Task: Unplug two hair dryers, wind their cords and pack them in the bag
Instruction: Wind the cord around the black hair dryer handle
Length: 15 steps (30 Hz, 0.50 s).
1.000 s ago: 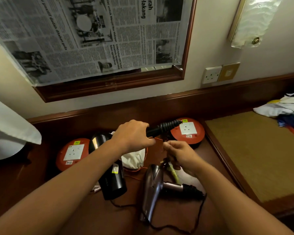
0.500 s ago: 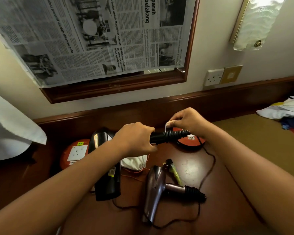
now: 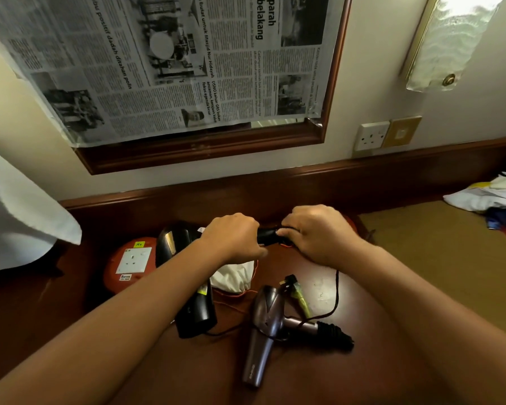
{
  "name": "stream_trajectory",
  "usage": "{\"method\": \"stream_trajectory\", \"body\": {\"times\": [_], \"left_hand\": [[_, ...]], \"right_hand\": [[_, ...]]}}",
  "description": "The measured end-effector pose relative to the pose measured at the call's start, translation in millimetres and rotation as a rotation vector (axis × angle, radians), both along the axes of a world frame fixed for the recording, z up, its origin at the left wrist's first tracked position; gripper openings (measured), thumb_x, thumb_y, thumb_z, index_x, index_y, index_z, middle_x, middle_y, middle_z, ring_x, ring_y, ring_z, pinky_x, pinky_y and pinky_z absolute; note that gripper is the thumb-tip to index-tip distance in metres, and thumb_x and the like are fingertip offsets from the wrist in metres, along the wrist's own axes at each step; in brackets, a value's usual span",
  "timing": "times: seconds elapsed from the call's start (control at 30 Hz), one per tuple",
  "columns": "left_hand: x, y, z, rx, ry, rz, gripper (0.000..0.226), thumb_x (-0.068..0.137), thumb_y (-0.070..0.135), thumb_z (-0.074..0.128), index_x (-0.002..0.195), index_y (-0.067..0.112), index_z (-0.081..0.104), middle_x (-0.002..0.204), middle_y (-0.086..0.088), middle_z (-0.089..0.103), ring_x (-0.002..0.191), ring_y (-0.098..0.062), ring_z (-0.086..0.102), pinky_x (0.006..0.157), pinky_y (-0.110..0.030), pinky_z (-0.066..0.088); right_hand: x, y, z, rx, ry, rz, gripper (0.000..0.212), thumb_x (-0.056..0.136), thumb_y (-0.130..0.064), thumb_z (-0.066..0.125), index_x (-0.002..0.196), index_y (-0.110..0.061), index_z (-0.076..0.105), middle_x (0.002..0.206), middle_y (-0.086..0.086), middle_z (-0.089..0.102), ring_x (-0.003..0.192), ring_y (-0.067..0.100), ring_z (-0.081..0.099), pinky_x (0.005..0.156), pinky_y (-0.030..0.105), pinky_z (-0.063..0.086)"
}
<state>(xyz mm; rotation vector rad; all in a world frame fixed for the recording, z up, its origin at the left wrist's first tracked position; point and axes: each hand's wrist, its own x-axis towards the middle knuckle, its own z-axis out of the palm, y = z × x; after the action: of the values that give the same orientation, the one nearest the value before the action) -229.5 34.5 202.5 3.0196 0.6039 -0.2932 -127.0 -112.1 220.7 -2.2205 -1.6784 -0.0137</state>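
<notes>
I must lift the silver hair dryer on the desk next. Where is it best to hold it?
Grip the silver hair dryer by its handle, coming from above on the right. It lies flat, handle pointing right and free, though the wound cord bulks its end.

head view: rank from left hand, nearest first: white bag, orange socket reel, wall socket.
From the left hand:
1. white bag, just below it.
2. orange socket reel, to its left on the desk.
3. wall socket, up on the wall, right.
</notes>
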Motion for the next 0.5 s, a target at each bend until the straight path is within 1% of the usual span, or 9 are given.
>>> {"method": "stream_trajectory", "body": {"times": [0.07,0.13,0.17,0.2,0.23,0.3,0.37,0.43,0.5], "left_hand": [[1,2,-3,0.007,-0.008,0.010,0.029,0.079,0.052,0.057,0.081,0.024,0.051,0.076,0.003,0.053,0.068,-0.018,0.054,0.060,-0.031,0.042],[4,5,-2,0.014,-0.024,0.025,0.031,0.080,0.053,0.057,0.080,0.022,0.051,0.079,0.002,0.055,0.071,-0.020,0.056,0.063,-0.033,0.045],[5,7,-1,0.023,-0.033,0.030,0.033,0.081,0.055,0.056,0.081,0.022,0.051,0.080,0.002,0.055,0.073,-0.020,0.056,0.064,-0.033,0.045],[5,9,1,0.031,-0.041,0.033,0.034,0.081,0.056,0.056,0.084,0.022,0.052,0.081,0.002,0.054,0.074,-0.020,0.056,0.065,-0.033,0.044],[6,10,3,0.036,-0.049,0.036,0.035,0.081,0.057,0.056,0.088,0.023,0.054,0.081,0.002,0.054,0.074,-0.020,0.055,0.064,-0.032,0.043],[6,12,7,0.042,-0.062,0.039,0.037,0.081,0.058,0.057,0.093,0.023,0.056,0.081,0.003,0.053,0.074,-0.019,0.055,0.064,-0.032,0.043],[6,11,10,0.032,-0.081,0.041,0.036,0.080,0.058,0.058,0.092,0.024,0.057,0.080,0.003,0.053,0.073,-0.019,0.054,0.065,-0.032,0.043],[5,9,15,0.003,-0.111,0.043,0.033,0.079,0.056,0.059,0.087,0.025,0.055,0.079,0.004,0.054,0.072,-0.018,0.054,0.065,-0.031,0.043],[3,7,20,-0.011,-0.126,0.015,0.031,0.079,0.056,0.059,0.085,0.026,0.052,0.077,0.005,0.054,0.072,-0.017,0.055,0.064,-0.032,0.045]], "right_hand": [[-14,-5,-9,-0.005,0.089,-0.044,0.028,0.098,-0.027,0.046,0.100,-0.010,0.067,0.088,0.003,0.061,0.080,0.022,0.058,0.068,0.034,0.045],[-27,-11,-21,0.027,0.249,-0.136,0.032,0.100,-0.022,0.041,0.119,-0.008,0.062,0.110,0.008,0.065,0.102,0.025,0.059,0.086,0.037,0.048],[-33,-14,-26,0.049,0.362,-0.174,0.035,0.100,-0.018,0.040,0.130,-0.009,0.055,0.122,0.008,0.061,0.114,0.024,0.055,0.096,0.036,0.045],[-38,-16,-31,0.081,0.499,-0.201,0.037,0.100,-0.014,0.039,0.135,-0.010,0.049,0.126,0.006,0.059,0.119,0.020,0.052,0.100,0.031,0.042],[-43,-17,-36,0.127,0.650,-0.213,0.038,0.099,-0.010,0.039,0.136,-0.012,0.048,0.120,0.003,0.060,0.114,0.013,0.054,0.096,0.025,0.043],[-48,-18,-40,0.214,0.946,-0.197,0.034,0.098,-0.004,0.039,0.126,-0.017,0.052,0.092,-0.003,0.058,0.077,0.000,0.055,0.067,0.014,0.044],[-49,-19,-44,0.255,1.172,-0.185,0.024,0.098,-0.003,0.038,0.113,-0.014,0.052,0.072,-0.001,0.049,0.049,-0.002,0.043,0.045,0.012,0.034],[-49,-20,-51,0.231,1.297,-0.180,0.016,0.101,-0.008,0.038,0.101,-0.010,0.053,0.062,0.002,0.043,0.040,0.000,0.035,0.039,0.014,0.028],[-46,-21,-62,0.202,1.392,-0.204,0.025,0.101,-0.017,0.040,0.081,-0.011,0.054,0.055,0.003,0.037,0.036,0.004,0.029,0.036,0.017,0.023]]}}
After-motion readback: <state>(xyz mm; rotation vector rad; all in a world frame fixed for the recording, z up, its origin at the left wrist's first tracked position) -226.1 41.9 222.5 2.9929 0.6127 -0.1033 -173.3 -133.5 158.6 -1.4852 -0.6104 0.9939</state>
